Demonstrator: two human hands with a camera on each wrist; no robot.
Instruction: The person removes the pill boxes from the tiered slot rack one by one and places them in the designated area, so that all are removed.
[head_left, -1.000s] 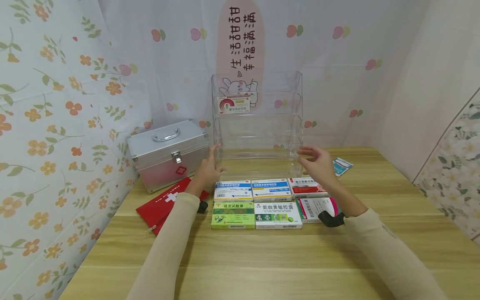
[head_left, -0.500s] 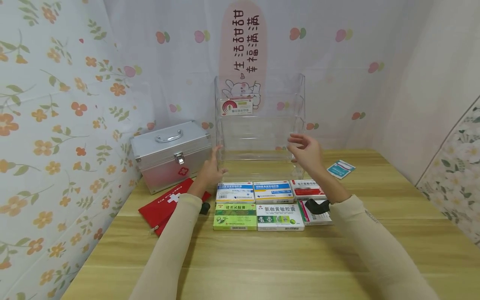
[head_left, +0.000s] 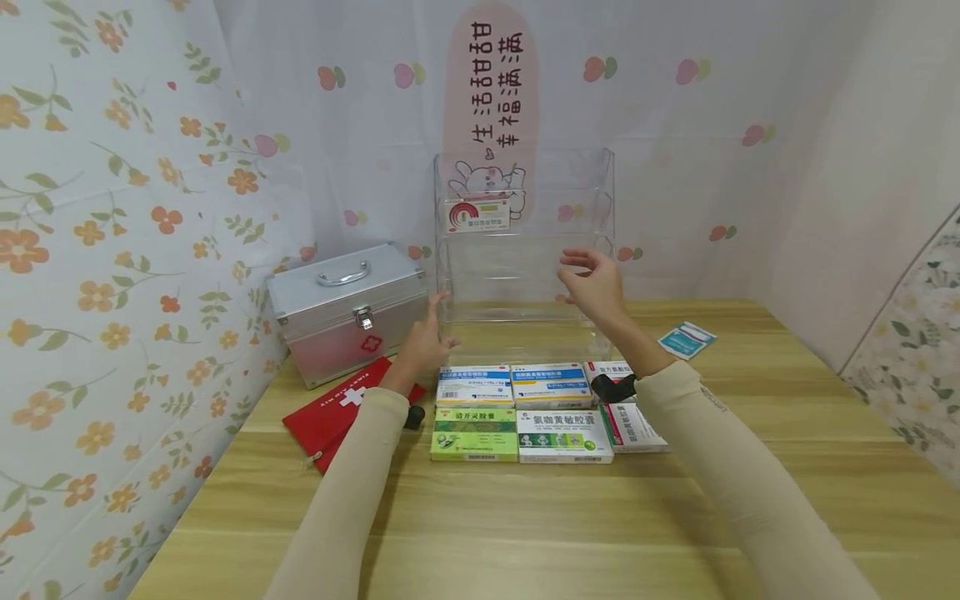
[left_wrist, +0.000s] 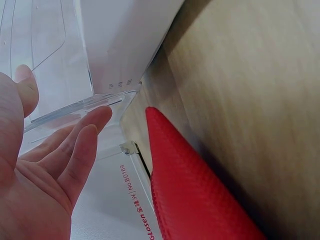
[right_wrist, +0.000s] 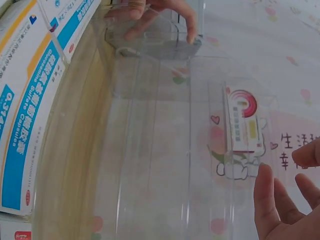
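- The clear acrylic rack (head_left: 523,250) stands upright at the back of the bench (head_left: 525,517), against the curtain, just behind the rows of medicine boxes (head_left: 517,408).
- The left hand (head_left: 429,333) rests at the rack's lower left corner with fingers straight and spread, holding nothing; the left wrist view shows the fingertips (left_wrist: 97,117) against the clear front lip.
- The right hand (head_left: 592,283) hovers before the rack's right side, fingers loosely apart and holding nothing.
- The rack looks light, stiff and smooth, so likely slippery and prone to cracking or scratching; it is tall for its base and may tip. The two side walls, low down, seem the safest hold.
- One small carton (head_left: 477,215) with a red and green arc sits in an upper tier; its print is too small to read.
- The pink panel behind reads 生活甜甜 幸福满满.
- The boxes in front read 清开灵胶囊 and 氨咖黄敏胶囊; the right wrist view shows "Capsules".
- A silver first-aid case (head_left: 345,310) carries a red cross, as does the red pouch (head_left: 341,410); "GLosen" and "No.B0169" show in the left wrist view.
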